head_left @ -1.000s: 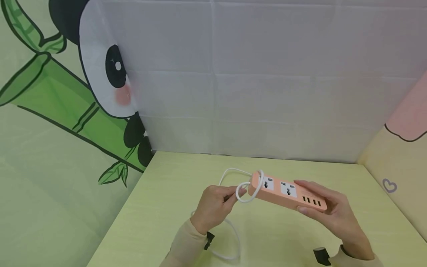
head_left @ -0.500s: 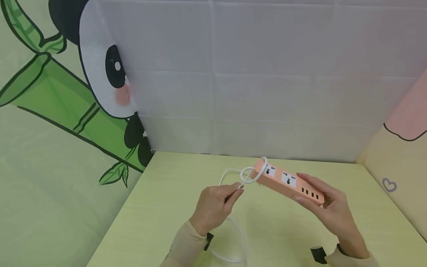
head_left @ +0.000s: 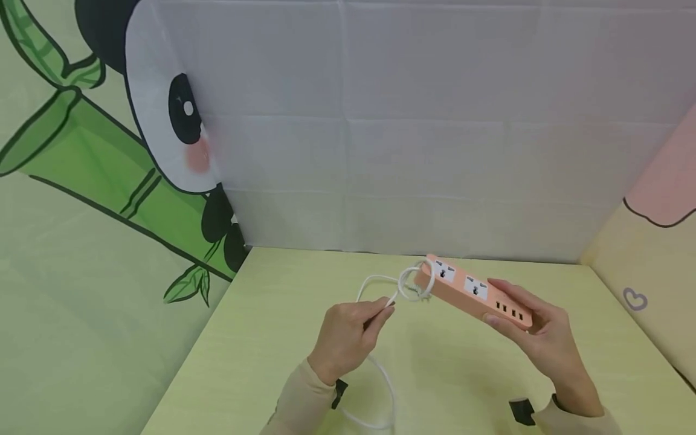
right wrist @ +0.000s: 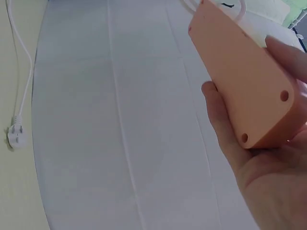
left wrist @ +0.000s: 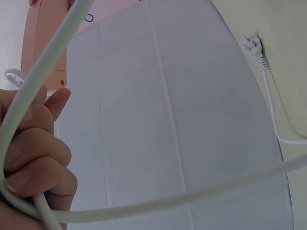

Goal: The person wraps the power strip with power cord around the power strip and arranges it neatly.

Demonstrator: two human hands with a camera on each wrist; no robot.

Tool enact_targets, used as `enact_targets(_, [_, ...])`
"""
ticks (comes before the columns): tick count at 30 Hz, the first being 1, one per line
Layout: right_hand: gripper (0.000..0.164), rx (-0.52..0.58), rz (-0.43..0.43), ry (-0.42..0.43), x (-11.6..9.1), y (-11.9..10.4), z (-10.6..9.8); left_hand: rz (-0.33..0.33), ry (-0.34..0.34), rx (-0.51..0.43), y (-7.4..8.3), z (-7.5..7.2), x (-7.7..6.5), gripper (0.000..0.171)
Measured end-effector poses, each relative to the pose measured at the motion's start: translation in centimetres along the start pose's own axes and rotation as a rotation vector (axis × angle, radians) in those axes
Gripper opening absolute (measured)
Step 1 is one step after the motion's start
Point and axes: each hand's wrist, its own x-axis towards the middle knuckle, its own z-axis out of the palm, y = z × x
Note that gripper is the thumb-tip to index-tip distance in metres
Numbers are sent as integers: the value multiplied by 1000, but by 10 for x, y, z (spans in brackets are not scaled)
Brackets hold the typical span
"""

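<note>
An orange power strip [head_left: 462, 293] with two white sockets and a row of USB ports is held up above the table, its left end tilted higher. My right hand [head_left: 544, 332] grips its right end, thumb on the near side and fingers on the far side. My left hand [head_left: 348, 338] pinches the white cord [head_left: 394, 296] a little left of the strip. A loop of cord hangs at the strip's left end, overlapping its corner. In the left wrist view, cord also runs through the curled fingers [left wrist: 43, 143]. The right wrist view shows the strip's plain underside with screw holes.
A white three-pin plug [left wrist: 252, 45] lies on the pale yellow table [head_left: 261, 338] at the end of its cord. More cord curves over the table near my left sleeve [head_left: 304, 393]. A white sheet [head_left: 424, 151] hangs behind; a panda-and-bamboo print [head_left: 152, 181] stands at left.
The strip has risen away from me and tilts more, its left end up. The cord loop round that end has shifted leftward toward its tip. My left hand has barely moved.
</note>
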Motion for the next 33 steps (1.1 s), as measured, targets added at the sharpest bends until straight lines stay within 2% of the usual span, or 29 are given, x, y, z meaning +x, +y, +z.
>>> enact_targets(5, [58,61,25,-164,-3,-2,-2,-2,17,-25,-2,0,-3,16])
enact_targets(8, [59,138,-37,-247,-4,-2,1,2,13,-31,-1,1,-5,11])
enact_targets(12, [60,213,-110,-279,-5,-3,7,16,-19,-30,2,5,-7,22])
enact_targets(16, [59,203,-80,-223,-7,-7,12,19,-24,-40,5,5,-8,19])
enact_targets(23, [55,138,96,-103,-11,-13,17,18,-33,-56,6,3,-9,18])
enact_targets(33, [55,147,166,42,-7,-12,21,18,-91,-32,6,0,-9,10])
